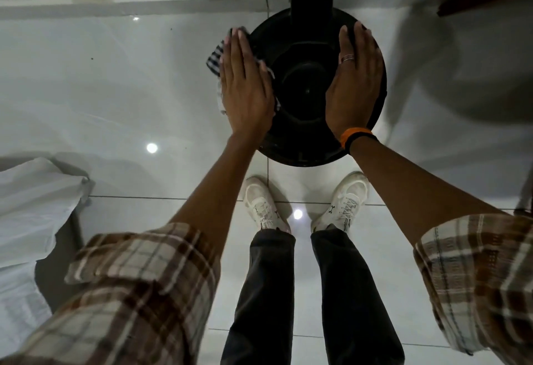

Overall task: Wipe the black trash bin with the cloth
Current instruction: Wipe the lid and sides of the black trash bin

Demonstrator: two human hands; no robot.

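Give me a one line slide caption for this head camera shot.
Left hand presses a checked cloth against the black trash bin while the right hand steadies it.

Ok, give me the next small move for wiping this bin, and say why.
Probably slide the left hand and the cloth under it around the bin rim toward the person. The cloth is pressed flat against the bin's left side, and the right hand lies flat on the opposite side, seemingly steadying it, so the near edge looks like the natural next stretch.

Glossy white tiled floor (pixel 115 81) bears the black trash bin (pixel 305 145) and two white sneakers (pixel 264 203).
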